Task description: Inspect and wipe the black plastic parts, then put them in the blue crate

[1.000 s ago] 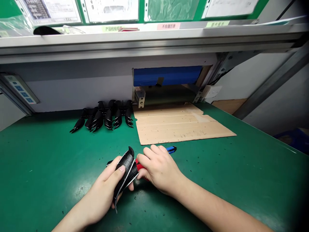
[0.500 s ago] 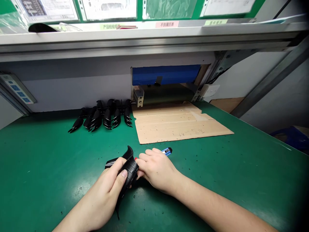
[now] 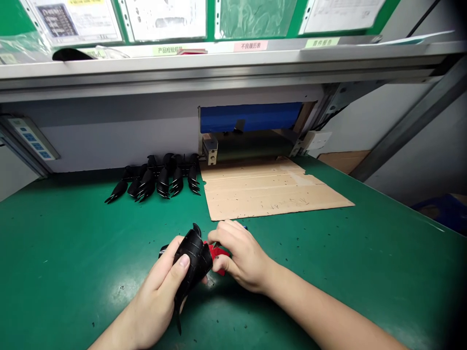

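My left hand (image 3: 166, 277) is wrapped around a black curved plastic part (image 3: 193, 257), with the thumb pressed on its near face. The part has flared, pointed ends and thin ridges. Against its right edge sits a bright red piece (image 3: 220, 253), whose kind I cannot make out. My right hand (image 3: 237, 250) is curled beside this edge, thumb and fingers touching the red piece. Behind its knuckles shows a small blue end of a utility knife (image 3: 245, 228); the rest is hidden by the hand that grips it.
Several similar black parts (image 3: 156, 177) lie in a row at the back left. A flat cardboard sheet (image 3: 262, 194) lies before an opening under a blue flap (image 3: 251, 116). Dark scraps dot the green table (image 3: 91, 243). A metal-edged shelf (image 3: 219, 73) crosses above.
The black part has turned to show more of its ridged face. More of the red piece shows between it and my right hand. Less of the utility knife is visible behind my knuckles.
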A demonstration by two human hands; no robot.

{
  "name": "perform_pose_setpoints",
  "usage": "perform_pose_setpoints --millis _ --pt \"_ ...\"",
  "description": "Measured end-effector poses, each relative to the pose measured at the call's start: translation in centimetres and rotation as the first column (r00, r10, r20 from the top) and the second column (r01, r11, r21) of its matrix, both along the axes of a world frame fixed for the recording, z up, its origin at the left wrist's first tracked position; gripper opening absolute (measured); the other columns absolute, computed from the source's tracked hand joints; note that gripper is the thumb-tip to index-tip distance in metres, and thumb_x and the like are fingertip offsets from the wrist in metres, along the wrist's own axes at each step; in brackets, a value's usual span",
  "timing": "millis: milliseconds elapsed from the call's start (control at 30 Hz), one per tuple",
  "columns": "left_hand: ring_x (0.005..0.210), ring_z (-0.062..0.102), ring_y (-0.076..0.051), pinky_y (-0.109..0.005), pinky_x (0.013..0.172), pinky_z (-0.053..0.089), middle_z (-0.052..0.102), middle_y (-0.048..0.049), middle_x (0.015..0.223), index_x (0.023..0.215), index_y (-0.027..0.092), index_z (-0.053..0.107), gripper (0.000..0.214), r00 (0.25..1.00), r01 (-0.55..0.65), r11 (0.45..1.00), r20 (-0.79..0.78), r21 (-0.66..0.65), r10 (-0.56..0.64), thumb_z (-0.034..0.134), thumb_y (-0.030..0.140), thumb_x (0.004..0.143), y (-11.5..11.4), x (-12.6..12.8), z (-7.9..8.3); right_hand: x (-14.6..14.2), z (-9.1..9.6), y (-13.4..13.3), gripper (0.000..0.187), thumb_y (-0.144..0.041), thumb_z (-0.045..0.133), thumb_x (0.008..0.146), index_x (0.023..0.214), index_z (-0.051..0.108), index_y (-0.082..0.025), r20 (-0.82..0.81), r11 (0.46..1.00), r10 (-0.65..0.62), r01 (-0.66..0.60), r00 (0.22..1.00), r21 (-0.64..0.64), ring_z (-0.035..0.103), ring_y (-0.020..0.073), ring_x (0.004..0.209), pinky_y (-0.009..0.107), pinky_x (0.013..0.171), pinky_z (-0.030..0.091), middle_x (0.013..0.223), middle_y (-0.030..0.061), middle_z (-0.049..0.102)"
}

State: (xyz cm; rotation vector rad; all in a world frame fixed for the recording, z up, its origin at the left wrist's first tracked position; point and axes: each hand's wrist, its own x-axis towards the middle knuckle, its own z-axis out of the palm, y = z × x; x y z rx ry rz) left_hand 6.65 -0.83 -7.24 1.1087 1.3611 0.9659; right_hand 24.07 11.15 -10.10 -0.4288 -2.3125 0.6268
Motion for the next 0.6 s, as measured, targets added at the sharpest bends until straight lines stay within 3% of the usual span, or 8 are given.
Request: perform_pose_setpoints --millis 100,167,233,300,367,467,533,600 --pt "0.060 0.042 -0.013 -0.025 0.053 0.036 0.058 -0.0034 0.091 0.124 0.022 0.040 0.045 0.998 -0.004 1.000 0.055 0.015 0.003 0.036 0.053 0.093 0.1 0.1 -0.3 0.1 0.0 -0.1 0.067 -0.073 0.022 0.094 0.094 0.060 -0.017 0.067 0.983 0.135 -0.125 0.989 -0.134 0.048 0.0192 0.074 0.031 0.070 0.037 0.081 0.0046 0.055" --pt "0.063 0.044 -0.014 -0.026 0.056 0.038 0.058 -0.0044 0.098 0.126 0.022 0.040 0.043 0.999 -0.016 0.999 0.037 0.045 0.015 0.035 0.051 0.094 0.4 0.0 -0.3 0.4 0.1 0.1 0.063 -0.071 0.026 0.096 0.088 0.058 -0.018 0.047 0.895 0.312 -0.277 0.949 -0.351 0.050 0.0159 0.067 0.027 0.065 0.040 0.076 0.0016 0.055" --pt "0.075 0.050 -0.017 -0.027 0.064 0.041 0.058 -0.0049 0.104 0.124 0.023 0.044 0.040 0.999 -0.014 0.997 -0.027 0.077 0.017 0.035 0.049 0.094 0.7 -0.2 -0.3 0.8 0.3 0.4 0.058 -0.072 0.037 0.093 0.086 0.055 -0.018 -0.044 0.842 0.314 -0.300 0.948 -0.449 0.049 0.0136 0.060 0.024 0.058 0.039 0.071 -0.0011 0.053" --pt "0.091 0.053 -0.020 -0.028 0.078 0.042 0.058 -0.0040 0.108 0.123 0.025 0.046 0.036 0.996 0.001 0.993 -0.092 0.119 0.010 0.037 0.045 0.095 0.9 -0.2 -0.5 1.0 0.6 0.5 0.056 -0.073 0.052 0.086 0.090 0.055 -0.018 -0.136 0.924 0.170 -0.206 0.976 -0.321 0.049 0.0142 0.063 0.024 0.059 0.039 0.073 -0.0009 0.052" --pt "0.104 0.051 -0.021 -0.029 0.090 0.039 0.058 -0.0029 0.115 0.125 0.027 0.045 0.034 0.996 0.029 0.989 -0.089 0.144 -0.016 0.042 0.041 0.094 1.2 -0.3 -0.9 1.0 0.9 0.2 0.051 -0.068 0.057 0.086 0.098 0.057 -0.019 -0.112 0.995 0.094 -0.098 0.989 -0.032 0.052 0.0179 0.076 0.028 0.067 0.040 0.093 0.0048 0.056" --pt "0.111 0.050 -0.021 -0.031 0.095 0.039 0.056 -0.0026 0.123 0.131 0.030 0.038 0.043 0.998 0.065 0.990 -0.008 0.122 -0.064 0.049 0.039 0.091 1.3 -0.4 -1.4 0.4 1.2 -0.6 0.023 -0.041 0.047 0.100 0.096 0.058 -0.021 0.175 0.922 0.075 -0.135 0.982 0.362 0.054 0.0195 0.087 0.032 0.069 0.036 0.124 0.0069 0.050" --pt "0.105 0.055 -0.022 -0.032 0.090 0.044 0.059 -0.0030 0.119 0.137 0.033 0.031 0.051 0.997 0.080 0.995 -0.005 0.060 -0.080 0.049 0.043 0.091 1.1 -0.6 -1.6 0.2 1.3 -1.2 0.011 -0.023 0.048 0.097 0.091 0.057 -0.021 0.328 0.866 0.030 -0.189 0.944 0.463 0.055 0.0173 0.084 0.031 0.065 0.035 0.125 0.0024 0.052" --pt "0.093 0.059 -0.022 -0.033 0.081 0.047 0.062 -0.0035 0.110 0.139 0.033 0.030 0.054 0.999 0.039 0.999 -0.038 0.034 -0.038 0.046 0.049 0.090 0.6 -1.0 -1.5 0.6 1.4 -1.9 0.002 -0.019 0.056 0.091 0.090 0.057 -0.021 0.383 0.867 -0.028 -0.169 0.923 0.470 0.056 0.0162 0.084 0.030 0.066 0.036 0.120 -0.0004 0.055"
